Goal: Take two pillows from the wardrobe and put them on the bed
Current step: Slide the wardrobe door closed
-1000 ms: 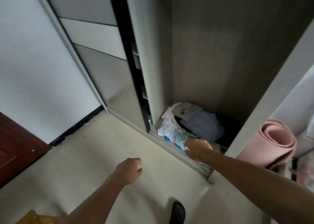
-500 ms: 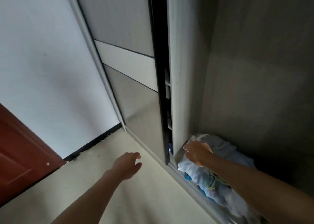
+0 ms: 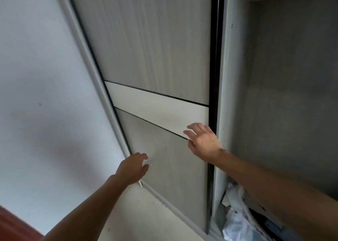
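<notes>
I stand in front of the wardrobe, facing its pale sliding door (image 3: 155,57). My right hand (image 3: 203,142) is open, fingers spread, at the door's right edge beside the dark gap. My left hand (image 3: 132,168) is open too, close to the door's lower left corner; neither holds anything. The open compartment (image 3: 292,94) on the right is dark and bare in its upper part. A heap of white plastic bags and cloth (image 3: 237,220) lies at its bottom, partly hidden by my right forearm. No pillow and no bed are in view.
A white wall (image 3: 36,94) runs along the left. A corner of a reddish-brown door (image 3: 12,226) shows at the bottom left. Pale floor (image 3: 142,218) lies below the wardrobe's bottom rail.
My right hand left the heap of bags on the wardrobe floor and rose to the sliding door's right edge. My left hand rose toward the door. The view tilted up and left.
</notes>
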Motion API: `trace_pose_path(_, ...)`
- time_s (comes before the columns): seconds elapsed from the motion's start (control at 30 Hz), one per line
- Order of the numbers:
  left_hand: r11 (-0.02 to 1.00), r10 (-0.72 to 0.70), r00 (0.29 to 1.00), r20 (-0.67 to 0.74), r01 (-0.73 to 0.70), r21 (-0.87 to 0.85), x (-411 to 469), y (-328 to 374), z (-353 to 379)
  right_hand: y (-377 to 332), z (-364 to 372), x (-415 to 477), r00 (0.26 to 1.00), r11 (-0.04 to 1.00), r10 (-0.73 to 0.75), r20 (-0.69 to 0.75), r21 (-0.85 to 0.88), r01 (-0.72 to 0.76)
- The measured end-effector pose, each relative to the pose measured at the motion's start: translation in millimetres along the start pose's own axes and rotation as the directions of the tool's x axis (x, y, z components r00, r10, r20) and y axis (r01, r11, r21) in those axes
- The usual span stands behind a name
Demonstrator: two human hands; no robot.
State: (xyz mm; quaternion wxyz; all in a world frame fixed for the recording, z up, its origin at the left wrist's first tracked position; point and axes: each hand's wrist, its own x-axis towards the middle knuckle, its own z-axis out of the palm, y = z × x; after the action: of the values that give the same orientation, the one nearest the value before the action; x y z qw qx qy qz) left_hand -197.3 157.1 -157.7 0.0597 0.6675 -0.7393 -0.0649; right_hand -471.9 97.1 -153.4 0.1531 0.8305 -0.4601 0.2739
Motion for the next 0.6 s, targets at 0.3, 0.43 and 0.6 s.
trace_pose_path(0.3,0.979,0.202,0.93,-0.306,-0.184,0.088,155,-55,-51,-7,39,108,0.988,0.972,-0.001,-0.153,-0.232,-0.035)
trace_pose_path(0.43,0.94,0.341,0.81,-0.478,-0.29,0.178,215,-61,-54,9,72,117,0.96,0.958,-0.026,-0.279,-0.283,-0.056)
trace_pose_path(0.6,0.884,0.465,0.697,-0.545,-0.394,0.25,279,-69,-39,15,93,124,0.921,0.928,-0.028,-0.389,-0.353,-0.121)
